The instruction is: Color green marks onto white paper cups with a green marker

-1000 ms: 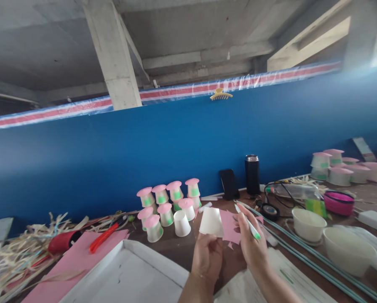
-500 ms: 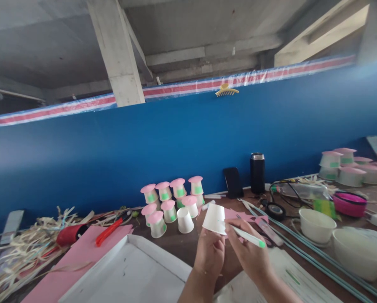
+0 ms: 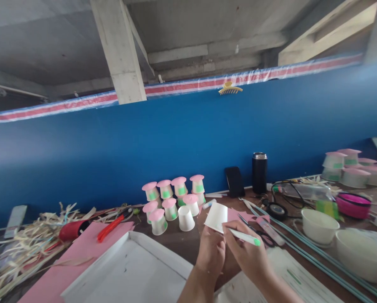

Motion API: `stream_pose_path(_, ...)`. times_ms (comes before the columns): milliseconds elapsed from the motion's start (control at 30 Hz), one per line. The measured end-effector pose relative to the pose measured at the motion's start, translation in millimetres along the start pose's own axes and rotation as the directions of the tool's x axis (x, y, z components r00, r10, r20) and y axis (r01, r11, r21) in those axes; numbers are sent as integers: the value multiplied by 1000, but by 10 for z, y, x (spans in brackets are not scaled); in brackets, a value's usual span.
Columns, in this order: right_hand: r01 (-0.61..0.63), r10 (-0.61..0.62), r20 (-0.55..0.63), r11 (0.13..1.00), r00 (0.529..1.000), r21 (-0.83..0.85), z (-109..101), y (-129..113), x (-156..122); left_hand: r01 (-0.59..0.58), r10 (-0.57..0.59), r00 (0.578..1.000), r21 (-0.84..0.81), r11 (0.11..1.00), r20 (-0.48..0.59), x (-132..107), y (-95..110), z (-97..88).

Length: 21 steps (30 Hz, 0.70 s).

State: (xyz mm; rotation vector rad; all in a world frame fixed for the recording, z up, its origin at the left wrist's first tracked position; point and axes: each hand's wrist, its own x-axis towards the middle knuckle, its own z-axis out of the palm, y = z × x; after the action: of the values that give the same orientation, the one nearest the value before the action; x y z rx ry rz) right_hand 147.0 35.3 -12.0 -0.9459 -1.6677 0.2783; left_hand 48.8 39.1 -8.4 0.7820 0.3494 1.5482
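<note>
Both hands closed on small things, low in the middle of the view, above a crowded tabletop.

The left hand (image 3: 212, 252) has its fingers curled around a white paper cup (image 3: 216, 216) and holds it tilted, just above the brown tabletop (image 3: 182, 244). The right hand (image 3: 248, 254) pinches a white pen (image 3: 243, 237) with a green end, and the white end comes to the lower edge of the cup. A white tray (image 3: 128, 273) and a pink sheet (image 3: 74, 265) lie to the left, and behind stands a blue wall (image 3: 112, 151) under a concrete ceiling. Near the wall I count eight pink-topped cups (image 3: 178, 187) and one plain upturned cup (image 3: 186, 218). There are also one black flask (image 3: 259, 172), one dark phone (image 3: 234, 182), two white bowls (image 3: 319, 225) and one pink bowl (image 3: 354, 205).
</note>
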Motion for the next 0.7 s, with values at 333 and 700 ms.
stream_pose_path(333, -21, 22, 10, 999, 1000, -31, 29, 46, 7, 17, -24, 997, 90, 996, 74, -15, 38, 70)
stream_pose_path(700, 11, -21, -108, 995, 994, -95, -2, 39, 48, -37, 17, 996, 220, 975, 92, -54, 53, 31)
